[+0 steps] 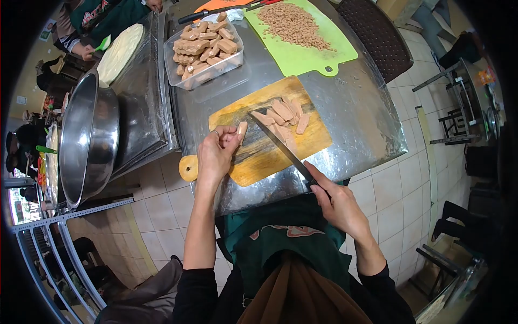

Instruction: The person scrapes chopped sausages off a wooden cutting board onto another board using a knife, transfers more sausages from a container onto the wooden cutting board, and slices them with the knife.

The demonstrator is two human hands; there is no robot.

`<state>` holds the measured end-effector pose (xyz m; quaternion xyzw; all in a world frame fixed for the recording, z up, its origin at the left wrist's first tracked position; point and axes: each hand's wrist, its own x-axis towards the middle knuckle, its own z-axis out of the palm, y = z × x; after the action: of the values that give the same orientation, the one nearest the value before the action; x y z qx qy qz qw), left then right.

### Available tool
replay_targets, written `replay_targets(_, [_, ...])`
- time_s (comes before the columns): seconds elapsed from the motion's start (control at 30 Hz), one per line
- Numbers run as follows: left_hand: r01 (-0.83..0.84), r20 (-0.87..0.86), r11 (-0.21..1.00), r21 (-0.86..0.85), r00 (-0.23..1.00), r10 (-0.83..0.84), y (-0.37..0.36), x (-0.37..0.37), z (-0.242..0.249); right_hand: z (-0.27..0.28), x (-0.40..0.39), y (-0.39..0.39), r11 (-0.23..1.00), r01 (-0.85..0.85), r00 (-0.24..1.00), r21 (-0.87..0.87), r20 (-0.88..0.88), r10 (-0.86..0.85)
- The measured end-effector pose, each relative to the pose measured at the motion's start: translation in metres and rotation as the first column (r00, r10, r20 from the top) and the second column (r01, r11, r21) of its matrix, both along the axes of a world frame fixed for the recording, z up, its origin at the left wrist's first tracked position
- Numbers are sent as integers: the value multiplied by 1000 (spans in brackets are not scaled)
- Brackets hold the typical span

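Observation:
My left hand (pixel 217 154) pinches a short piece of sausage (pixel 242 129) over the left part of the wooden cutting board (pixel 302 92). In my right hand (pixel 337 202) is the handle of a long kitchen knife (pixel 283 147). Its blade slants up and left across the board, with the tip close to the held sausage. Thin lengthwise sausage slices (pixel 283 113) lie in a loose group on the board, just beyond the blade. The board's round handle end (pixel 188 168) points left, beside my left wrist.
A clear plastic tub (pixel 208 75) heaped with sausages stands beyond the board. A green cutting board (pixel 291 67) carries finely diced sausage (pixel 297 24). At left are a large steel bowl (pixel 89 140) and flat dough (pixel 121 51), where a co-worker's hand (pixel 83 52) holds a green tool.

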<state>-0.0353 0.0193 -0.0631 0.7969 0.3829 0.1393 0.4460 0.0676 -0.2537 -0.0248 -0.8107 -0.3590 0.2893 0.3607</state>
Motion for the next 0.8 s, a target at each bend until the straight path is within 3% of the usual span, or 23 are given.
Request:
replay_targets(0.17, [33, 43, 977, -209, 999, -24, -9, 4, -15, -5, -6, 6, 997, -37, 999, 70, -19, 38])
replay_targets(0.37, [-41, 119, 921, -386, 988, 94, -36, 8, -7, -4, -6, -4, 993, -37, 994, 114, -95, 48])
replay_targets(0.5, [-70, 152, 868, -492, 974, 165, -37, 8, -10, 8, -1, -3, 997, -48, 981, -58, -192, 36])
replay_targets(0.8, [-79, 137, 833, -547, 974, 182, -35, 10, -11, 7, -3, -8, 998, -54, 992, 36, -109, 57])
